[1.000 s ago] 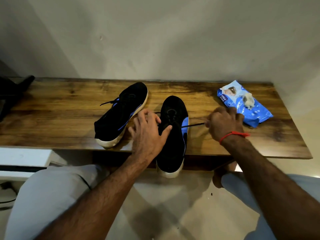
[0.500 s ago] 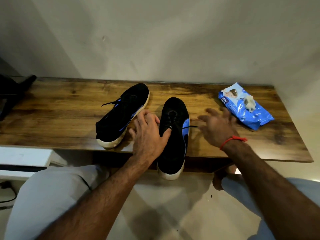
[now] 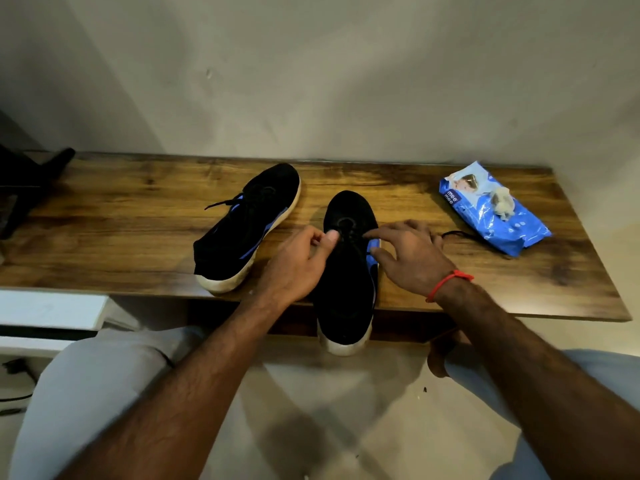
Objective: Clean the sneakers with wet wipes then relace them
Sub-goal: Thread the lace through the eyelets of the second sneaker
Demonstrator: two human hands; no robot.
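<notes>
near sneaker (image 3: 348, 271): toe aimed at the wall, heel hanging off the table (image 3: 121, 237) edge
far sneaker (image 3: 247, 226): just left, toe angled back-right
wipes pack (image 3: 498, 216): reads "mee mee"
left hand (image 3: 298, 265): pinching the lace at the eyelets
right hand (image 3: 412, 254): fingers spread loose on the shoe; it's dropped the lace (image 3: 453, 234) it was pulling a second ago

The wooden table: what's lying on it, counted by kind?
Black sneakers: 2, one angled at left, one under both hands
Blue wet wipes pack: 1
Crumpled used wipe: 1, lying on the pack
Total: 4
A dark object at the table's far left edge is too cut off to identify.
</notes>
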